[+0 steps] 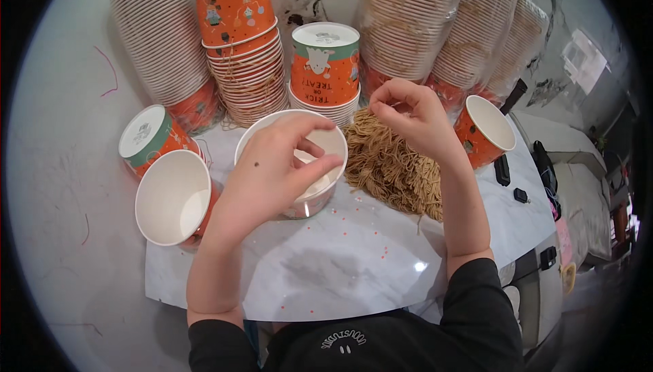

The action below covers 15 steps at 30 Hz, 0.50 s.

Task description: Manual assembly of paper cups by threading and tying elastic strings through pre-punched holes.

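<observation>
My left hand (272,171) hovers over a white-lined paper bucket (248,130) in the middle of the table, thumb and fingers curved apart with nothing seen between them. It hides part of the bucket's rim and inside. To its right lies a heap of tan strings (394,168), loosely tangled and looped. Above the back of that heap my right hand (411,117) is closed in a pinch, thumb against fingertips. Whatever the pinch holds is too small or hidden to make out.
Tall nested bucket stacks (160,39) line the wall, some bagged in clear plastic. An upside-down orange-and-green bucket (325,66) tops a short stack. Two loose buckets (173,195) stand at the left, another bucket (486,130) at the right. Small black devices (502,170) lie at the right edge.
</observation>
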Tool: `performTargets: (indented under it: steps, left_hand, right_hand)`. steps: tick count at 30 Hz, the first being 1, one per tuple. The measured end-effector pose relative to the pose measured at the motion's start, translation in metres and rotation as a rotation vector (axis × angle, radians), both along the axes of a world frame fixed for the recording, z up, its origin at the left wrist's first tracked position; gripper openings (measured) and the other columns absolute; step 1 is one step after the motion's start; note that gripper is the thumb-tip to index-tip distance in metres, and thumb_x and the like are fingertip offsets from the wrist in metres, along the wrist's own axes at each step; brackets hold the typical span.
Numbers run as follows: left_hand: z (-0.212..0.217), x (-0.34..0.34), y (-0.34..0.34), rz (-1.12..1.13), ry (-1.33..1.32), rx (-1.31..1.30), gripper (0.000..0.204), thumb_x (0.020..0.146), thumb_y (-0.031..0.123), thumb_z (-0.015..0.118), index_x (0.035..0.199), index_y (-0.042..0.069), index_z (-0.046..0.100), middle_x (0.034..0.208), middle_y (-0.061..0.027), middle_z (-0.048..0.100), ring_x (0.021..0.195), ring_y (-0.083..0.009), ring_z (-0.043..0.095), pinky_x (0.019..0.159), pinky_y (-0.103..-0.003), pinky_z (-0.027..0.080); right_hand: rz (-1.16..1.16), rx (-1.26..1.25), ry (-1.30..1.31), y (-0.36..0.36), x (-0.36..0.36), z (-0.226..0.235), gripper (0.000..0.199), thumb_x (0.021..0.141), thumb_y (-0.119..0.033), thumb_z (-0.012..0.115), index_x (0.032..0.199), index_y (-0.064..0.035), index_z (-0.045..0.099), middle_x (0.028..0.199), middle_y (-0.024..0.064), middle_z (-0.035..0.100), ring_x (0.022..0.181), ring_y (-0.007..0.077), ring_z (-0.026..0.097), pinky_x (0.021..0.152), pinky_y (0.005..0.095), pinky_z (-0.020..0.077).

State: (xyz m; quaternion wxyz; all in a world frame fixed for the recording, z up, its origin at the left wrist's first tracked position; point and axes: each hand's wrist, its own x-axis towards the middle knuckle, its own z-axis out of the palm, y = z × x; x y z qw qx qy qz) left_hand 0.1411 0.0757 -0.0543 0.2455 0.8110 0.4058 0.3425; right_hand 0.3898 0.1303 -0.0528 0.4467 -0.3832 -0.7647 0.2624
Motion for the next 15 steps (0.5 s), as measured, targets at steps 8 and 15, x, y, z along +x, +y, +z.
performTargets:
  steps: [8, 15]
  left_hand:
    - [0.003, 0.004, -0.002, 0.100, -0.196, -0.125, 0.035, 0.089, 0.008, 0.072, 0.123, -0.001, 0.068, 0.119, -0.0078, 0.070, 0.087, -0.0103, 0.068, 0.071, -0.025, 0.055]
    - [0.006, 0.002, -0.007, 0.137, -0.203, -0.075, 0.032, 0.089, 0.008, 0.072, 0.120, 0.000, 0.069, 0.114, -0.0070, 0.072, 0.082, -0.0100, 0.068, 0.068, -0.024, 0.053]
  right_hand:
    - [-0.302, 0.178, -0.548, 0.000, 0.029, 0.007, 0.014, 0.086, -0.004, 0.070, 0.099, -0.0008, 0.074, 0.094, 0.0118, 0.069, 0.086, 0.0267, 0.068, 0.076, 0.0362, 0.0541]
    - [-0.083, 0.221, -0.653, 0.027, 0.030, -0.021, 0.017, 0.080, -0.004, 0.074, 0.097, -0.0030, 0.075, 0.094, 0.0116, 0.064, 0.092, 0.0316, 0.066, 0.080, 0.0416, 0.0532]
